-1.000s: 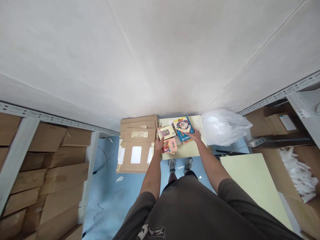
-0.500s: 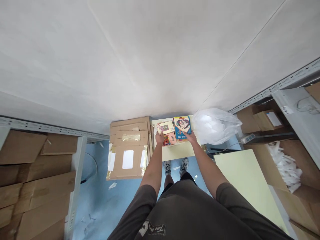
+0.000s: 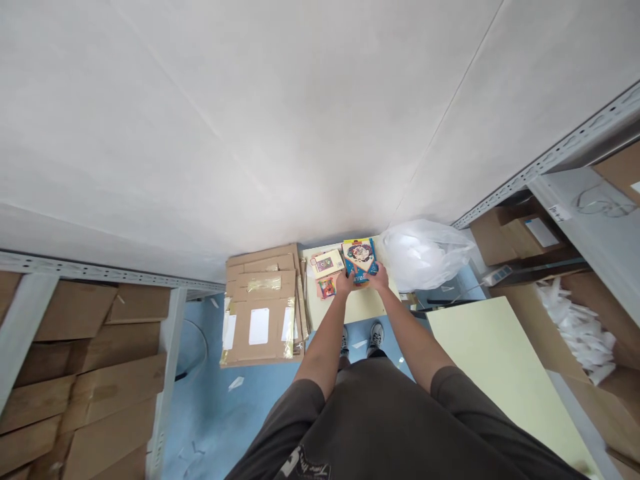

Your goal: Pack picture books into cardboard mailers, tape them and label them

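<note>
My left hand is closed on the lower left edge of a blue book with a cream picture panel on its cover. Gripping its lower right edge is my right hand. The book is over the small pale yellow table; whether it touches the top I cannot tell. Just left of it lies a cream box-like item with a printed picture. Below that item, a pink one with a red, colourful picture is partly covered by my left hand and wrist.
Flattened cardboard boxes lean left of the table. A white plastic bag bulges at its right. Another pale table stands at my right, beside an open carton of white pieces. Stacked cartons fill the left shelf.
My left hand has moved right, from the cream item to the blue book's lower left edge. The book has shifted slightly toward me. My view has turned slightly.
</note>
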`<state>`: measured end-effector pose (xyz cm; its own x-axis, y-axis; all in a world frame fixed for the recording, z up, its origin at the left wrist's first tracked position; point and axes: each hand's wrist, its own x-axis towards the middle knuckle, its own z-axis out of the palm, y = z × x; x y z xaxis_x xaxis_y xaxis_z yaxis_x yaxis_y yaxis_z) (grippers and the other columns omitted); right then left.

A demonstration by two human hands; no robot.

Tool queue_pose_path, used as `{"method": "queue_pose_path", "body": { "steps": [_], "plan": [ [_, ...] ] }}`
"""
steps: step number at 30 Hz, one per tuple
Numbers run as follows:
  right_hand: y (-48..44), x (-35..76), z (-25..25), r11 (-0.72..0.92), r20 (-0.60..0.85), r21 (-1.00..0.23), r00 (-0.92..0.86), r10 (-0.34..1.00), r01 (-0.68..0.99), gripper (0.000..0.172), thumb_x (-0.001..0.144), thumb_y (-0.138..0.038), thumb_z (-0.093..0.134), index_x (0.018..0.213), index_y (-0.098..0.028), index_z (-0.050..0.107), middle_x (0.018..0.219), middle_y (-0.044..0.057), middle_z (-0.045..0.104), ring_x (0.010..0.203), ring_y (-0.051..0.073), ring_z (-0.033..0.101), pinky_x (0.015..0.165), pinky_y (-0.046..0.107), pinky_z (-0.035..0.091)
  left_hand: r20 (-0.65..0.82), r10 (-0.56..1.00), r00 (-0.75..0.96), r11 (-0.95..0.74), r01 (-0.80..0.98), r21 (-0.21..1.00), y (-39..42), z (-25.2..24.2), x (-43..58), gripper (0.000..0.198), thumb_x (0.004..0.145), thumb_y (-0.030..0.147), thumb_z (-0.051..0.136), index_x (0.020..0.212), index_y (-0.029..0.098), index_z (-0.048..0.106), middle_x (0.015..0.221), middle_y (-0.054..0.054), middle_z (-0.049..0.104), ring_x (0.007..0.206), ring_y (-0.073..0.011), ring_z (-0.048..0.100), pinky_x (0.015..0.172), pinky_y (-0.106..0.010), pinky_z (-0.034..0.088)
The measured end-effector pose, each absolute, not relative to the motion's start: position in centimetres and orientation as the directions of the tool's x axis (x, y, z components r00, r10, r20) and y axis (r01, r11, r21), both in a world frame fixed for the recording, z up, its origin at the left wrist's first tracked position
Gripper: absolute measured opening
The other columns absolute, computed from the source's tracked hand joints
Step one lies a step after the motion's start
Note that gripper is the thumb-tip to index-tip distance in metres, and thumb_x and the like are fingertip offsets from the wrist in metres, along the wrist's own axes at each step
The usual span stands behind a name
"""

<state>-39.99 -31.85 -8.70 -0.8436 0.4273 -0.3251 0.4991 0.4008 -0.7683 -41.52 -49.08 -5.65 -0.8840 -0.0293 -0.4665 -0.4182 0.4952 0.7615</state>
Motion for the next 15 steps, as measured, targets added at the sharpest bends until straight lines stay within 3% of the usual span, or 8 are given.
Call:
{"method": "queue_pose_path", "body": {
  "steps": [4, 10, 15],
  "plan": [
    [-31.2, -40.0, -9.2, 0.367, -0.367, -0.777, -0.842, 0.396, 0.511, 0.076, 0.068, -0.037, 0.085, 0.139, -0.023, 0.062, 0.139, 0.012, 0.07, 0.126, 0.032, 0.066, 0.109, 0.044, 0.053, -0.412, -0.034, -0.91, 0.504, -0.372, 0.779, -49.0, -5.7, -41.4, 0.043, 0.093, 0.054, 0.071, 0.116, 0.018, 0.076, 0.106, -0.015, 0.08, 0.091, -0.027, 0.072, 0.082, -0.035, 0.052],
    [-30.7, -39.6, -9.1, 0.394, -0.373, -0.764, -0.848, 0.376, 0.511, 0.061, 0.073, -0.039, 0.08, 0.13, -0.024, 0.068, 0.136, 0.011, 0.072, 0.125, 0.033, 0.067, 0.111, 0.046, 0.051, -0.378, -0.097, -0.921, 0.526, -0.369, 0.766, -48.6, -5.2, -41.3, 0.038, 0.09, 0.051, 0.073, 0.105, 0.017, 0.08, 0.1, -0.014, 0.081, 0.086, -0.0269, 0.074, 0.079, -0.034, 0.052],
    [-31.2, -39.2, -8.2, 0.463, -0.284, -0.796, -0.916, 0.283, 0.389, 0.058, 0.069, -0.035, 0.075, 0.126, -0.025, 0.072, 0.132, 0.009, 0.072, 0.128, 0.033, 0.064, 0.116, 0.047, 0.048, -0.374, -0.132, -0.918, 0.381, -0.395, 0.836, -49.8, -4.8, -40.7, 0.037, 0.086, 0.049, 0.077, 0.107, 0.019, 0.083, 0.107, -0.012, 0.083, 0.102, -0.0309, 0.075, 0.091, -0.039, 0.056]
  ]
}}
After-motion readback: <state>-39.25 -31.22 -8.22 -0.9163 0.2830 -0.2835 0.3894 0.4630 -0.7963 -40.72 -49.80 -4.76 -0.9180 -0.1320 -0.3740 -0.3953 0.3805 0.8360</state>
